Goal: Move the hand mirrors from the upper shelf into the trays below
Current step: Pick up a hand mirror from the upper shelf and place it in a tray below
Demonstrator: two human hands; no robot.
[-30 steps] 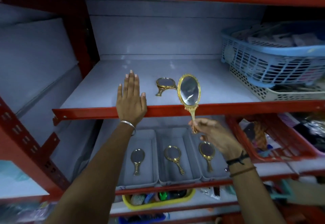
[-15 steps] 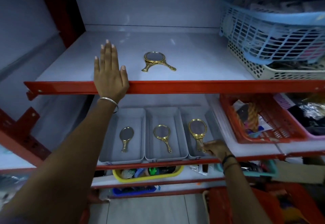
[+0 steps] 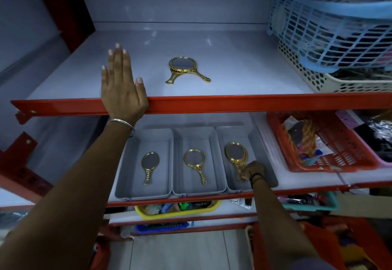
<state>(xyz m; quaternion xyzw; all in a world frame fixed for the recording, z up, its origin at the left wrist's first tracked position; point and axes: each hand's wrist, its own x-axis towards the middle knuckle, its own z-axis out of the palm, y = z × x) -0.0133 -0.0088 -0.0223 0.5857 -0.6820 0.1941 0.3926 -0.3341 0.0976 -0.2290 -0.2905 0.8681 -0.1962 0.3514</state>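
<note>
1. Since a second ago, our right hand [image 3: 251, 171] has carried the gold mirror [image 3: 235, 155] down from the upper shelf [image 3: 244, 77] into the right tray [image 3: 263, 163].
2. Its fingers pinch the handle, the mirror lying on another one there.
3. Our left hand [image 3: 122, 88] rests flat and empty on the shelf's red edge.
4. Two stacked mirrors [image 3: 184, 68] remain on the upper shelf.
5. The left tray [image 3: 131, 176] and middle tray [image 3: 214, 176] hold one mirror each.

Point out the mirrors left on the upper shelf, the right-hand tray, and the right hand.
Shelf mirrors [image 3: 182, 64]: head view, on the glass.
Right tray [image 3: 253, 140]: head view, right wall.
Right hand [image 3: 252, 170]: head view, back of hand.
</note>
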